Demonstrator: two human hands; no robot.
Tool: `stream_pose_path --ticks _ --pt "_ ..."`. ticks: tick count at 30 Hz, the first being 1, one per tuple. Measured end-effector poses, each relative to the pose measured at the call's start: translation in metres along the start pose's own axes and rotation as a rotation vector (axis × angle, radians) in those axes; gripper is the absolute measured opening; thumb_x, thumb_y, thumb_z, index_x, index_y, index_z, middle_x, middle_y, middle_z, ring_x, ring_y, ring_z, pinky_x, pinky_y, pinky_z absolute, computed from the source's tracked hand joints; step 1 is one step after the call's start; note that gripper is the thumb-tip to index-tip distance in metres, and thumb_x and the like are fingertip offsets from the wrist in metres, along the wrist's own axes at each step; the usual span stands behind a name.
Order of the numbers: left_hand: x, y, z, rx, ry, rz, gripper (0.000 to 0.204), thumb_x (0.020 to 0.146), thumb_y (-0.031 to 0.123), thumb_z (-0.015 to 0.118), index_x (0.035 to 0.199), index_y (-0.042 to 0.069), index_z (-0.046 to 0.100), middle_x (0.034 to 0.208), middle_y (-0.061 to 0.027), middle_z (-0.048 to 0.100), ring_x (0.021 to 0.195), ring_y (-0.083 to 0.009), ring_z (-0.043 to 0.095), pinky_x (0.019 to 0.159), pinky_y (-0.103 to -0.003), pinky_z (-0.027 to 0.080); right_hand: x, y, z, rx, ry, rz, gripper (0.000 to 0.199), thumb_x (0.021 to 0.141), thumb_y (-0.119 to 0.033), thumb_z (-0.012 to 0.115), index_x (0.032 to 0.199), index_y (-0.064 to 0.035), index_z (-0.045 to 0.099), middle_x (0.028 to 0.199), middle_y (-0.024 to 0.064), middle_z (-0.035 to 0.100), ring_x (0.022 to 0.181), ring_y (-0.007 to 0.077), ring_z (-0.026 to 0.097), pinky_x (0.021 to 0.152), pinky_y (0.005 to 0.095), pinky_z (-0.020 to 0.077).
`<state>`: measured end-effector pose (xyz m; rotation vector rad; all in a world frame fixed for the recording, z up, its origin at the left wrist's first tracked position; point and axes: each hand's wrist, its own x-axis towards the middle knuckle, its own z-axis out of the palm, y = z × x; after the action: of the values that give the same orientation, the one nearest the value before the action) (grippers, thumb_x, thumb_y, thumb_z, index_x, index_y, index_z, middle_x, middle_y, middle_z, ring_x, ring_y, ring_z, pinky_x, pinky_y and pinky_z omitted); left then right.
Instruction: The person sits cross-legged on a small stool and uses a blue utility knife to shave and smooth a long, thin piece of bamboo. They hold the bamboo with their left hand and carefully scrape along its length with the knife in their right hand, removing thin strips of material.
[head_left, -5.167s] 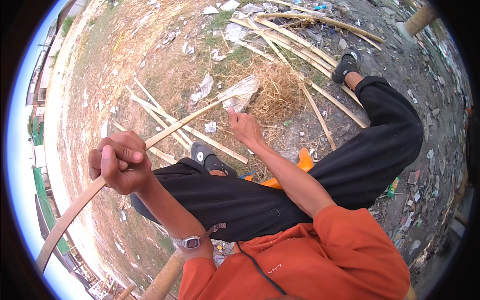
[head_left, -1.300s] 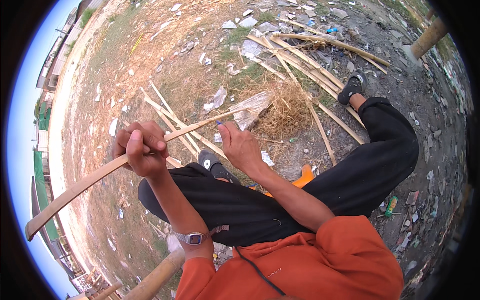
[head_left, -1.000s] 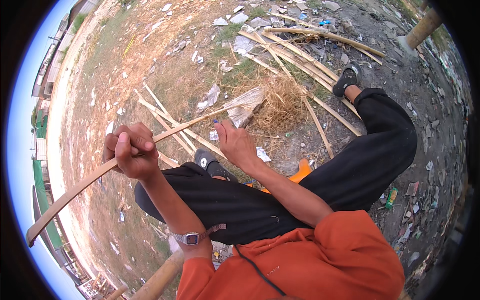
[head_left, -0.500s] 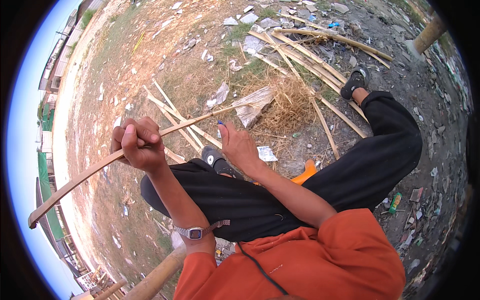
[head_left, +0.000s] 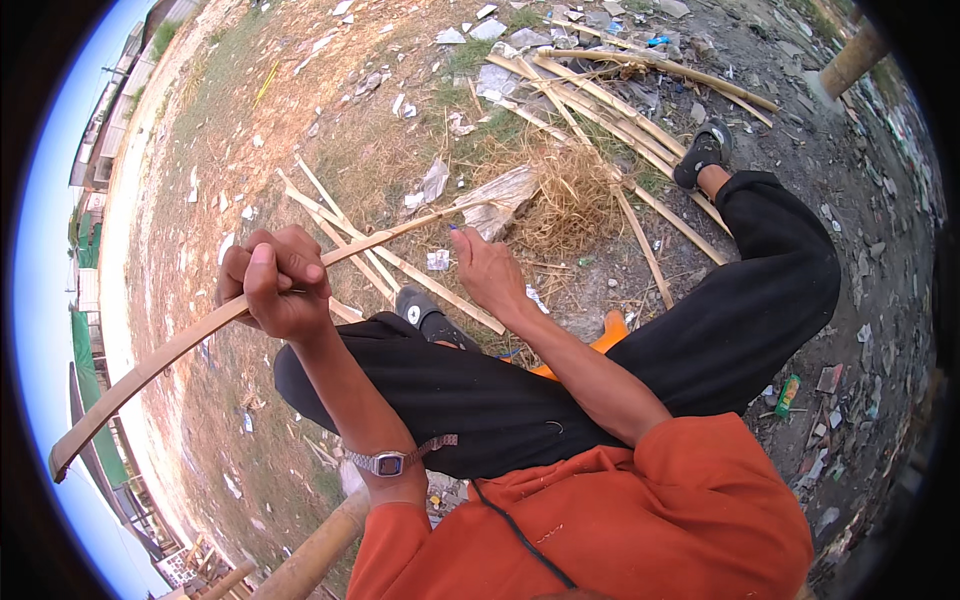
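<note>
My left hand [head_left: 275,285] is closed around a long, thin, curved bamboo strip [head_left: 150,370]. The strip runs from the lower left up past my knee to a tip near some pale debris. My right hand [head_left: 490,275] hovers just below the strip's far part, back of the hand up and fingers curled. A small blue-ended thing [head_left: 452,227] pokes out at its fingertips; the rest of that thing is hidden. I sit with black trouser legs [head_left: 520,390] crossed, in an orange shirt, with a metal wristwatch [head_left: 385,463] on my left wrist.
Several long bamboo poles [head_left: 600,100] and split strips [head_left: 400,265] lie on the dirt ahead, beside a clump of dry straw [head_left: 575,200]. Litter and paper scraps are scattered around. A thick pole [head_left: 310,555] lies by my left side, and a post [head_left: 850,65] stands at the upper right.
My left hand has kept its grip while the strip wavered a little, its near end dipping. My right hand has stayed by the strip's far part and edged slightly forward.
</note>
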<state>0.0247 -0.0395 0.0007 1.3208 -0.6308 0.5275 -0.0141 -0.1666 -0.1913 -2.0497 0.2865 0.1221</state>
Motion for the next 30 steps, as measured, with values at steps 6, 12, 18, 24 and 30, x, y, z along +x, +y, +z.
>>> stream_pose_path --ticks 6,12,18,24,30 --pt "0.001 -0.002 -0.005 -0.069 -0.029 0.038 0.027 0.079 0.000 0.040 0.055 0.008 0.030 0.043 -0.0095 0.040 0.027 -0.0107 0.030 0.028 -0.024 0.028 0.010 0.027 0.003 -0.048 0.038 0.079 0.043 0.096 -0.040 0.030 0.096 -0.0045 0.054 0.072 0.0285 0.060 0.074 0.0480 0.058 0.069 0.0546 0.0458" --pt "0.000 -0.003 0.001 -0.071 -0.056 0.049 0.027 0.079 0.000 0.040 0.055 0.008 0.030 0.041 -0.0098 0.039 0.027 -0.0107 0.030 0.027 -0.024 0.028 0.010 0.030 0.015 -0.037 0.106 0.049 0.044 0.096 -0.040 0.031 0.098 -0.0046 0.057 0.072 0.0292 0.060 0.074 0.0483 0.058 0.070 0.0557 0.0457" --pt "-0.001 -0.003 -0.002 -0.072 -0.047 0.041 0.027 0.079 0.000 0.040 0.055 0.009 0.030 0.041 -0.0099 0.039 0.027 -0.0107 0.030 0.027 -0.025 0.027 0.013 0.016 0.006 -0.068 0.008 0.062 0.044 0.096 -0.040 0.030 0.099 -0.0045 0.057 0.081 0.0295 0.061 0.080 0.0462 0.060 0.072 0.0540 0.0465" --pt "-0.002 -0.002 0.000 -0.068 -0.078 0.061 0.026 0.079 0.001 0.040 0.056 0.009 0.031 0.042 -0.0091 0.040 0.027 -0.0104 0.031 0.029 -0.024 0.028 0.021 0.078 0.031 -0.192 -0.041 0.200 0.051 0.096 -0.041 0.030 0.095 0.0017 0.059 0.083 0.0277 0.062 0.082 0.0447 0.061 0.075 0.0516 0.0468" --pt "0.002 -0.008 -0.010 -0.092 -0.010 0.031 0.025 0.079 0.001 0.040 0.057 0.009 0.031 0.043 -0.0095 0.040 0.029 -0.0103 0.027 0.031 -0.025 0.026 0.023 0.045 0.028 -0.095 0.040 0.225 0.051 0.095 -0.042 0.030 0.092 0.0016 0.057 0.078 0.0279 0.061 0.080 0.0446 0.060 0.074 0.0518 0.0451"
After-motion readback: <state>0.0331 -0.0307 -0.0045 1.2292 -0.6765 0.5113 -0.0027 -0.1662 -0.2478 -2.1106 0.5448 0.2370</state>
